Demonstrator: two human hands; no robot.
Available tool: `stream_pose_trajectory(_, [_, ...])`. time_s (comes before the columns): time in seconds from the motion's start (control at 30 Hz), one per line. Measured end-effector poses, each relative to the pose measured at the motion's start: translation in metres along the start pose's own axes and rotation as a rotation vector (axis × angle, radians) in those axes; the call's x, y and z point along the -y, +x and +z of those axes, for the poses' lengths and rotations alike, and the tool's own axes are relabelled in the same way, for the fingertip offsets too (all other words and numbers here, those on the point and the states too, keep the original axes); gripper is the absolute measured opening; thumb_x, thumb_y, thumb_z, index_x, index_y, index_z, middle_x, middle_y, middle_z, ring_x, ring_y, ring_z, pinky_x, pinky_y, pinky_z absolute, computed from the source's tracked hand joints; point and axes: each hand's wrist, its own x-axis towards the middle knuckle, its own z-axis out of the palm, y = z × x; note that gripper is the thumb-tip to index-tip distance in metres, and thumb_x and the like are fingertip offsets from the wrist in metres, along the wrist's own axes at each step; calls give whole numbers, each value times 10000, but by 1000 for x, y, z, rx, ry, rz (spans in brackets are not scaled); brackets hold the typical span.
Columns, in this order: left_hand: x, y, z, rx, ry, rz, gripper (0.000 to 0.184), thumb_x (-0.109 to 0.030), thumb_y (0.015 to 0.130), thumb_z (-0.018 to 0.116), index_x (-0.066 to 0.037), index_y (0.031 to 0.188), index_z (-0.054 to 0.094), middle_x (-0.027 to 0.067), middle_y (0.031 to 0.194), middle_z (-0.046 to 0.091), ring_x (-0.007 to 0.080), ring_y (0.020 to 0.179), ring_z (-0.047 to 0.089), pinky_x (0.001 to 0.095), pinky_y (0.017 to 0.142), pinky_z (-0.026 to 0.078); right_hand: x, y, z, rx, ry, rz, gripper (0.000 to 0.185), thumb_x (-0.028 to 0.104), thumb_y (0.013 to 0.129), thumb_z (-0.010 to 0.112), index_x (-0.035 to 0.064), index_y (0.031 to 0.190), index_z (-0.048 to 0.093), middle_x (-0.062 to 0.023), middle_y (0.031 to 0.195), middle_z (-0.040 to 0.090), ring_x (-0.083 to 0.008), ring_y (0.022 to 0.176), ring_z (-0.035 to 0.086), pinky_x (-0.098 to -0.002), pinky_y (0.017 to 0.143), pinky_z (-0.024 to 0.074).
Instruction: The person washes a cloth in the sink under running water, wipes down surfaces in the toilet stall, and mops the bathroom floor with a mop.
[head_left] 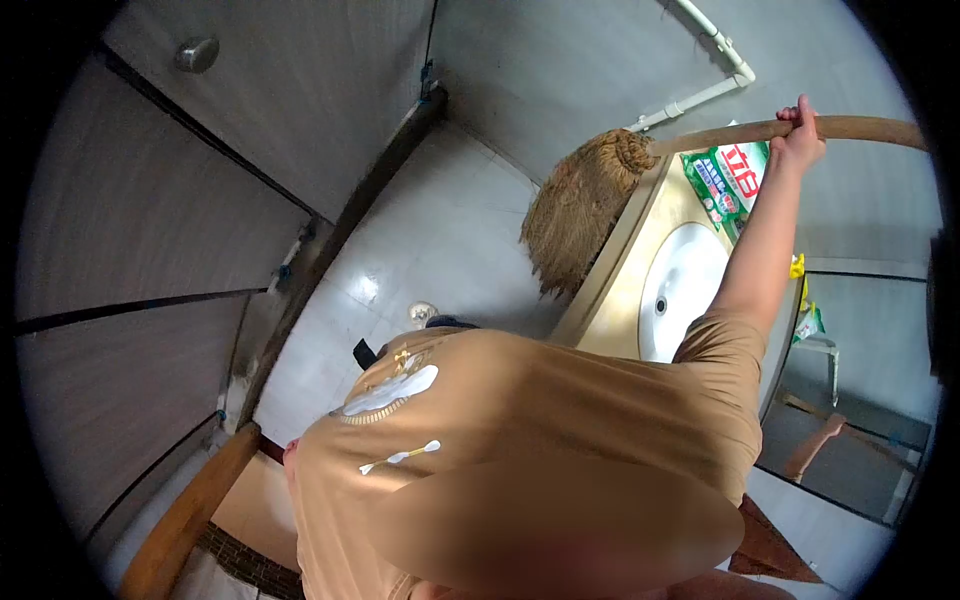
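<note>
Right hand (800,143) was wrapped round the handle (715,136) of a broom (583,205), likely light, stiff-handled, soft-headed, best gripped there; left hand (291,454) mostly hidden, grip couldn't be told.

1. One head-worn camera gives the single view, looking steeply down and forward over the tan shirt (540,400), below and left of the fingers of the right hand (798,148).
2. The lens is wide: black corners ring a round picture, with those fingers near its upper right edge.
3. The shirt stands nearest; the fingers, out on the extended arm, are farther off; the floor (430,240) lies left of and below them.
4. Below the fingers, a mirror (850,385) repeats the raised hand within the same view.
</note>
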Motion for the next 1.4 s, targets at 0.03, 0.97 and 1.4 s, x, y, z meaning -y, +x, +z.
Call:
stream_pose_trajectory(0.03, [1, -3, 1, -6, -5, -12, 163, -66, 749, 471, -34, 852, 592, 53, 730, 565, 175, 689, 530, 270, 626, 434, -5, 6, 4, -75, -10, -23, 187, 2, 692, 674, 15, 674, 489, -82, 570, 512, -183, 467, 494, -344, 487, 462])
stream_pose_trajectory(0.97, [-14, -54, 19, -5, 12, -79, 135, -149, 787, 503, -37, 832, 562, 71, 754, 561, 172, 735, 522, 295, 679, 426, -77, -30, 15, -439, 227, 539, 269, 69, 701, 713, 13, 893, 532, -65, 851, 530, -212, 771, 509, -383, 754, 437])
stream_pose_trajectory(1.4, [-77, -26, 34, 195, -50, 26, 154, -187, 804, 518, -38, 823, 547, 79, 765, 560, 171, 756, 518, 306, 704, 422, -18, -52, 8, -154, 153, 502, 244, 174, 633, 777, 77, 758, 592, -27, 674, 518, -160, 669, 479, -300, 667, 384])
